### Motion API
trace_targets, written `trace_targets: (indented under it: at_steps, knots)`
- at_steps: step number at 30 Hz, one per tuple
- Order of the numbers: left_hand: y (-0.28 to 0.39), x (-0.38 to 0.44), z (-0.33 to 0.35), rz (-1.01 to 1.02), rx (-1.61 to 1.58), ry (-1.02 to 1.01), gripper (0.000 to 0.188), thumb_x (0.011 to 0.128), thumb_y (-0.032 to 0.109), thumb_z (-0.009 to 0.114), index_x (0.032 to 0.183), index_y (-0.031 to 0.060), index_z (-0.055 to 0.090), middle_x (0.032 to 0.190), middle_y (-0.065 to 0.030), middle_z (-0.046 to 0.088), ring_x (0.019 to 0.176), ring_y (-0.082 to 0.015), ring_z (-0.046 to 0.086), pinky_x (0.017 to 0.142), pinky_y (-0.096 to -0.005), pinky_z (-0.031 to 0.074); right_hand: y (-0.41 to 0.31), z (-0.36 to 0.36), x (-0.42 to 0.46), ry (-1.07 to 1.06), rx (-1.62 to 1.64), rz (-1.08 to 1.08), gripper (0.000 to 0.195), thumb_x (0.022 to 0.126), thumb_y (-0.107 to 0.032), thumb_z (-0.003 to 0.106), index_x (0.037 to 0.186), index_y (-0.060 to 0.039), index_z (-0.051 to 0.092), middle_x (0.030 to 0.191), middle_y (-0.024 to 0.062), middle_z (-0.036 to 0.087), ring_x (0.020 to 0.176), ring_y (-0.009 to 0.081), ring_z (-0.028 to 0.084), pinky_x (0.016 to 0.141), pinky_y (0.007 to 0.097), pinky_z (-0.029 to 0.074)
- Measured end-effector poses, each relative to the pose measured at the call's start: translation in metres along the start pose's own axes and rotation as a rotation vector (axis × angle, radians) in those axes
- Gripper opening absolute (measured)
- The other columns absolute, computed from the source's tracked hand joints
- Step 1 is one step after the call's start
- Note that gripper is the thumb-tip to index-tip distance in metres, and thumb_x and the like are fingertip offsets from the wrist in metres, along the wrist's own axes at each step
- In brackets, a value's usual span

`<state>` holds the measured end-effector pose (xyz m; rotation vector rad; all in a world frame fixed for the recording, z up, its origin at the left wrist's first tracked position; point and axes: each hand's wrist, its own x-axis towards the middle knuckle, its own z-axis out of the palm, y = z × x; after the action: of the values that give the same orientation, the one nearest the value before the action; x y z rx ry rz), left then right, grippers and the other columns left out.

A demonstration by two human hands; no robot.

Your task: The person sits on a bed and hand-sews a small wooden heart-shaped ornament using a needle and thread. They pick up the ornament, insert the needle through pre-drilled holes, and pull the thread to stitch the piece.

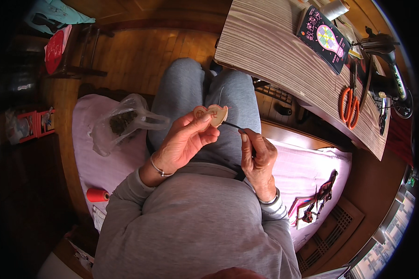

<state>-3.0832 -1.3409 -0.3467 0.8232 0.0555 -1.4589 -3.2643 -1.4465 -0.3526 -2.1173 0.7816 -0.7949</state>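
Above my lap, my left hand (185, 139) pinches a small pale, gourd-like shaped piece (217, 116) with a reddish edge and red marks; its material is not clear. My right hand (259, 153) grips a thin dark tool (233, 125), whose far end meets the lower right edge of the piece. What kind of tool it is cannot be told. A light thread (221, 93) curves over my knee above the piece. Left of my legs, a clear plastic bag (103, 134) holds dark, crumbly material (123, 122).
Orange-handled scissors (350, 108), a dark book (323, 40), a white thread cone (334, 9) and a black lamp-like object (382, 45) are on the wood-grain table (262, 38) at upper right. A red thread cone (97, 195) lies on the pink-covered seat (85, 153) at left.
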Motion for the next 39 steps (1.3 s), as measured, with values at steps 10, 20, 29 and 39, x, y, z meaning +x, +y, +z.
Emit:
trace_targets:
  at_steps: [10, 20, 29, 39]
  knots:
    - [-0.001, -0.004, 0.006, 0.086, 0.188, 0.035, 0.018, 0.104, 0.021, 0.056, 0.109, 0.0054, 0.062, 0.109, -0.0096, 0.066, 0.093, -0.0143, 0.067, 0.083, -0.0303, 0.057, -0.005, 0.0, 0.007, -0.006, -0.16, -0.103, 0.017, 0.088, -0.001, 0.071, 0.105, -0.0031, 0.07, 0.059, 0.0079, 0.056, 0.047, 0.0227, 0.052, 0.049, 0.0341, 0.04]
    - [-0.01, -0.001, -0.01, 0.051, 0.011, -0.067, 0.022, 0.105, 0.023, 0.055, 0.116, 0.0062, 0.062, 0.107, -0.0105, 0.068, 0.084, -0.0117, 0.065, 0.074, -0.0288, 0.054, -0.009, 0.007, 0.0, -0.144, 0.034, 0.019, 0.014, 0.093, -0.003, 0.068, 0.106, 0.0019, 0.07, 0.062, 0.0092, 0.057, 0.05, 0.018, 0.05, 0.05, 0.0295, 0.04]
    - [-0.01, 0.004, -0.013, 0.032, -0.035, -0.031, 0.026, 0.105, 0.024, 0.055, 0.123, 0.0062, 0.06, 0.108, -0.01, 0.067, 0.087, -0.0119, 0.066, 0.076, -0.027, 0.056, -0.016, -0.01, 0.004, -0.009, 0.001, -0.038, 0.019, 0.087, 0.0, 0.071, 0.106, -0.0018, 0.071, 0.061, 0.0077, 0.058, 0.048, 0.023, 0.051, 0.051, 0.0346, 0.041]
    - [-0.007, 0.003, -0.008, 0.012, -0.056, -0.049, 0.024, 0.104, 0.026, 0.057, 0.118, 0.0072, 0.063, 0.108, -0.0071, 0.065, 0.093, -0.0128, 0.066, 0.083, -0.0277, 0.056, -0.009, -0.001, 0.003, 0.036, -0.005, -0.037, 0.017, 0.088, 0.001, 0.071, 0.105, -0.0008, 0.07, 0.061, 0.0083, 0.058, 0.049, 0.0229, 0.054, 0.05, 0.0338, 0.042]
